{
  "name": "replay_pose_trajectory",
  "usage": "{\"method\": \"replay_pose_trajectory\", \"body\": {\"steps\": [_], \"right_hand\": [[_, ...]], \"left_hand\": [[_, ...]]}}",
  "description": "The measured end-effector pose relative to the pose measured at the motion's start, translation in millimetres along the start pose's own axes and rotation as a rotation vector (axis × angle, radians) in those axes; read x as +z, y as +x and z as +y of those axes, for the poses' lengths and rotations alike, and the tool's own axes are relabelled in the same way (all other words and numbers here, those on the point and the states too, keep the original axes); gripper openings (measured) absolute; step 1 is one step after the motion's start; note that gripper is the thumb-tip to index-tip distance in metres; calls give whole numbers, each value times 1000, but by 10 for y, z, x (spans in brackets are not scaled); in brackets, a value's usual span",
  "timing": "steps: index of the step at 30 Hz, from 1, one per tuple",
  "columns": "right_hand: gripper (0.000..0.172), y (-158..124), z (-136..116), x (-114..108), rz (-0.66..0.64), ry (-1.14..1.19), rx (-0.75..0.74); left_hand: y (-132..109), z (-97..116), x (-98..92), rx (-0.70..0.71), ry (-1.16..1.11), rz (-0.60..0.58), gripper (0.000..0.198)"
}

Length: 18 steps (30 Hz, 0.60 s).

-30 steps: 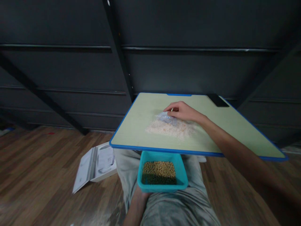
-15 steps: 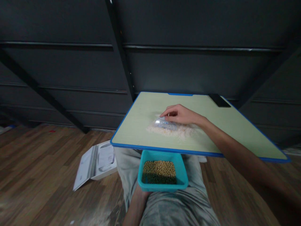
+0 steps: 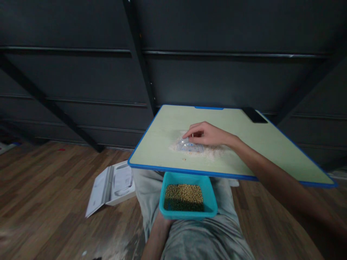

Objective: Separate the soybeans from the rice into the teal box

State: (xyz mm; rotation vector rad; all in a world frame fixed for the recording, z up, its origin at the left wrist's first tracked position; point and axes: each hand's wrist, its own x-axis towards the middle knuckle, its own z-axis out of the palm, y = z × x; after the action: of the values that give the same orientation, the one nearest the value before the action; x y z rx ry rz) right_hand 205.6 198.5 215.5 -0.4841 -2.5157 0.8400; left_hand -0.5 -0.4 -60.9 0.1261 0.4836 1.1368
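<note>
With its thumb and fingers pinched, my right hand (image 3: 204, 133) grips the upper edge of a clear half-round protractor (image 3: 190, 147) with blue marks. It rests in a spread of pale, rice-like grains (image 3: 213, 153) on the pale green board (image 3: 162, 144). One small tan bit (image 3: 184, 159) lies apart from the grains, nearer the board's front edge. My left hand (image 3: 164, 221) reaches under a teal plastic tub (image 3: 210, 198) on my lap, its fingers hidden by the tub. Tan and green bean-like pieces (image 3: 187, 195) cover the tub's bottom.
A black phone (image 3: 254, 115) lies at the board's back right corner. Blue trim (image 3: 189, 172) edges the board. On the wooden floor (image 3: 62, 180) at left is an open white box (image 3: 119, 184) with papers. A dark panelled wall (image 3: 217, 79) stands behind the board.
My right hand and the protractor have shifted slightly toward me. The small tan bit now shows in front of the grains. My left hand and the tub stay in place.
</note>
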Motion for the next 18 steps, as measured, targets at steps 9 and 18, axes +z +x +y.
{"method": "replay_pose_trajectory", "body": {"steps": [9, 18], "right_hand": [[25, 14, -44, 11, 16, -52, -52], [25, 18, -37, 20, 11, -55, -20]], "left_hand": [[-2, 10, 9, 6, 59, -49, 40], [30, 10, -135, 70, 101, -185, 36]]}}
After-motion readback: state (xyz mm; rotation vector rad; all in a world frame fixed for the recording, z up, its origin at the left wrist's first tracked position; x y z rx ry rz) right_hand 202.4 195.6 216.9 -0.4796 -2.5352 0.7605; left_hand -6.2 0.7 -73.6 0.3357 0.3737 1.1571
